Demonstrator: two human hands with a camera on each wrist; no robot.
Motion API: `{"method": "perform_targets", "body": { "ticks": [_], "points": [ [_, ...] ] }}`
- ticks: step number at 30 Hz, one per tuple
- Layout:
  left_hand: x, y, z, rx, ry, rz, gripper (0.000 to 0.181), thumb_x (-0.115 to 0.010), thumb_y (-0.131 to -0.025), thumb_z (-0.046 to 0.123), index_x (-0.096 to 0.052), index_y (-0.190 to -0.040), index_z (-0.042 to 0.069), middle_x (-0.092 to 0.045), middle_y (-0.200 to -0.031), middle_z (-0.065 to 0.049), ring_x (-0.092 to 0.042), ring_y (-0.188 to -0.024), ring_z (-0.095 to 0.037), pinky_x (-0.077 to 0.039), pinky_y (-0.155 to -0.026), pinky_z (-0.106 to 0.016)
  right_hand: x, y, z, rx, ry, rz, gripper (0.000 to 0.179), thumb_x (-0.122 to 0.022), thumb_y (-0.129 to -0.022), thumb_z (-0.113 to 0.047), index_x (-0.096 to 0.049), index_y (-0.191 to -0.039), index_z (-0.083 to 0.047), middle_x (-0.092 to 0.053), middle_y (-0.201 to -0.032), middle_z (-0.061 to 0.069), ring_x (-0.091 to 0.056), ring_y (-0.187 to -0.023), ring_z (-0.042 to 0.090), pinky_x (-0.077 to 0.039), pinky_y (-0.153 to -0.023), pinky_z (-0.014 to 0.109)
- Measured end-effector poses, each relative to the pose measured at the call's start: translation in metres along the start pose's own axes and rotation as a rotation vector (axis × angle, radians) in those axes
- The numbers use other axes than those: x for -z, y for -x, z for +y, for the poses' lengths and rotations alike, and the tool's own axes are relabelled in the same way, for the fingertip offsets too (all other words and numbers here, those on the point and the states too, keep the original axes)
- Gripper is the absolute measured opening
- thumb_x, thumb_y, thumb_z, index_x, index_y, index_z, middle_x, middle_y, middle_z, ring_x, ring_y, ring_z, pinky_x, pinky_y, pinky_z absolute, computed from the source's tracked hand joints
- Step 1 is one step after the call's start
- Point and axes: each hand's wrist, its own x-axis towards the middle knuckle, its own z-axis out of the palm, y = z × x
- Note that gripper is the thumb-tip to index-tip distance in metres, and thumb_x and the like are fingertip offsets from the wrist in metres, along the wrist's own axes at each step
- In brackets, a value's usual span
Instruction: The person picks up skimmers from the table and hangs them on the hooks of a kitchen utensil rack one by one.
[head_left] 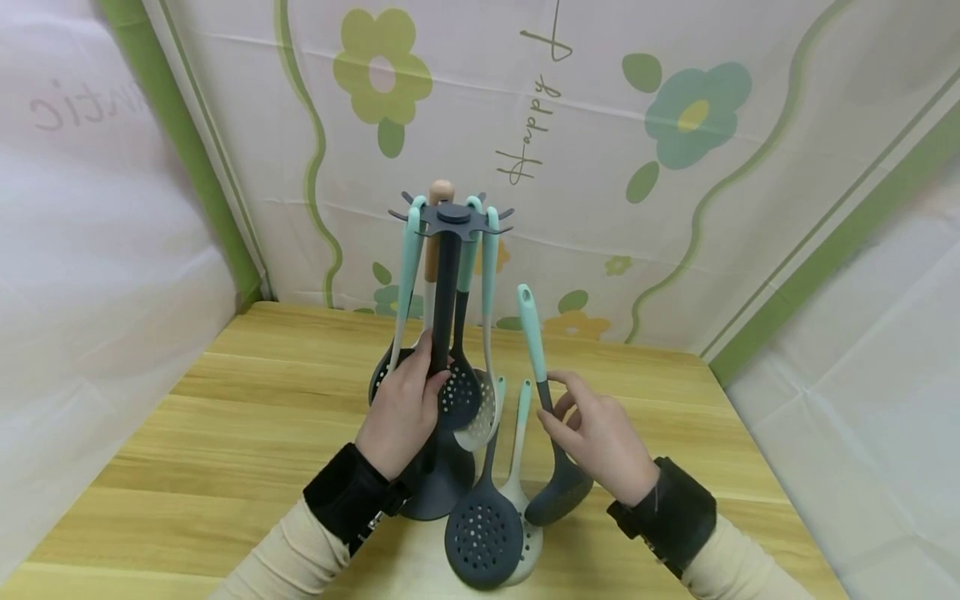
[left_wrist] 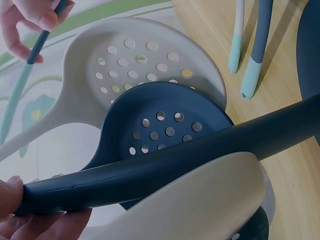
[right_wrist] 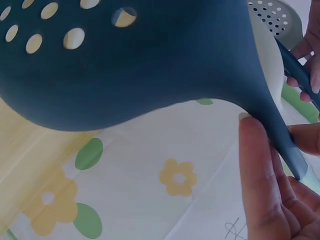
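Observation:
In the head view, my left hand [head_left: 401, 408] grips the dark upright pole [head_left: 447, 300] of a utensil stand. From the stand's hooked top [head_left: 454, 215] hang several utensils with mint handles and one with a wooden handle [head_left: 441, 192]. Among them are a dark slotted spoon [head_left: 460, 402] and a pale perforated utensil [left_wrist: 145, 55]. My right hand [head_left: 607, 442] pinches a slotted ladle [head_left: 561, 496] by its dark neck, mint handle [head_left: 531, 333] pointing up. Holes show in the ladle's bowl [right_wrist: 150, 75] in the right wrist view.
A dark skimmer [head_left: 483, 533] lies on the wooden table [head_left: 285, 417], partly over a cream slotted utensil [head_left: 534, 546], in front of the stand's round base [head_left: 435, 487]. Flower-patterned cloth [head_left: 480, 92] hangs behind, with pale cloth walls on both sides.

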Motion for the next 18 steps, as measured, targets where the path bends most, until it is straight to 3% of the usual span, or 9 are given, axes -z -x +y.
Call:
{"method": "perform_targets", "body": {
  "ticks": [18],
  "points": [
    [0.000,0.000,-0.001,-0.001,0.010,0.007,0.043,-0.057,-0.098,0.003,-0.048,-0.137,-0.012,-0.070,-0.105,-0.019,-0.070,-0.096,-0.030,-0.060,-0.075,-0.042,0.006,0.001,-0.021,0.127,-0.022,0.070,0.040,-0.074,-0.086,-0.010,-0.061,-0.124,-0.004,-0.066,-0.075,-0.005,-0.057,-0.056,-0.004,-0.052,-0.049,0.025]
  ]
}}
